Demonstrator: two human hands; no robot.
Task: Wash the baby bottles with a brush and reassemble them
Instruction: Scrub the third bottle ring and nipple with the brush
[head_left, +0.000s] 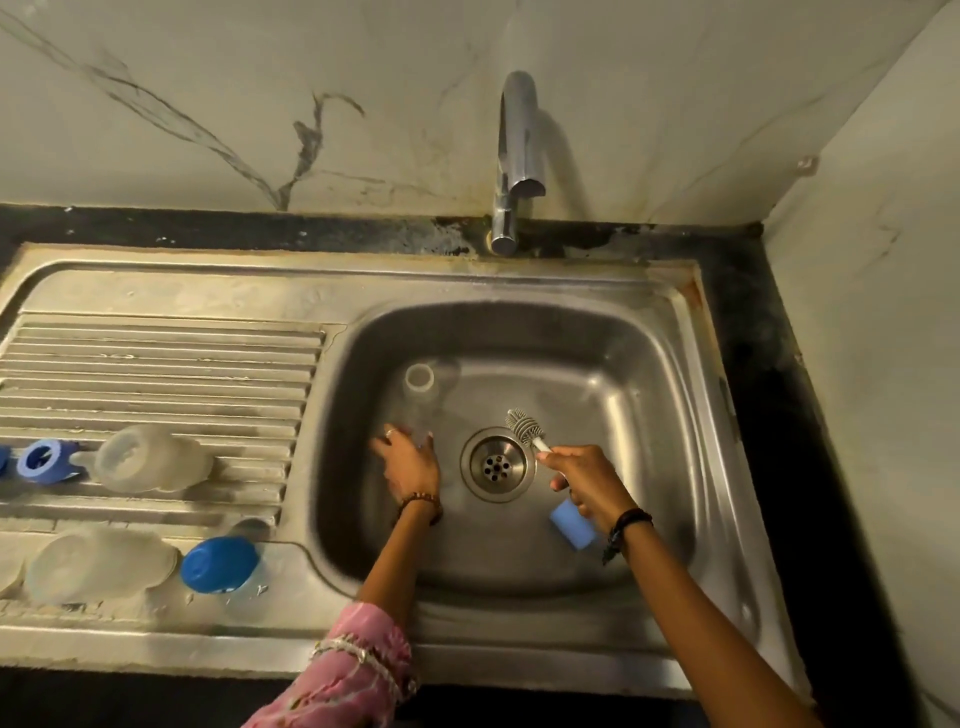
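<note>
Gripping clear bottle left hand, brush right hand; both inside sink basin.

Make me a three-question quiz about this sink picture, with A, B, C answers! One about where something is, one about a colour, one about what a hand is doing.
1. Where is the brush head?
A. By the drain
B. On the draining board
C. Under the tap

2. What colour is the bottle cap on the draining board?
A. Red
B. Blue
C. Green

3. What is the left hand doing?
A. Holding a clear bottle
B. Turning the tap
C. Hanging empty

Answers:
1 A: the brush bristles sit beside the drain.
2 B: the bottle cap is blue.
3 A: the left hand grips the clear bottle.
</note>
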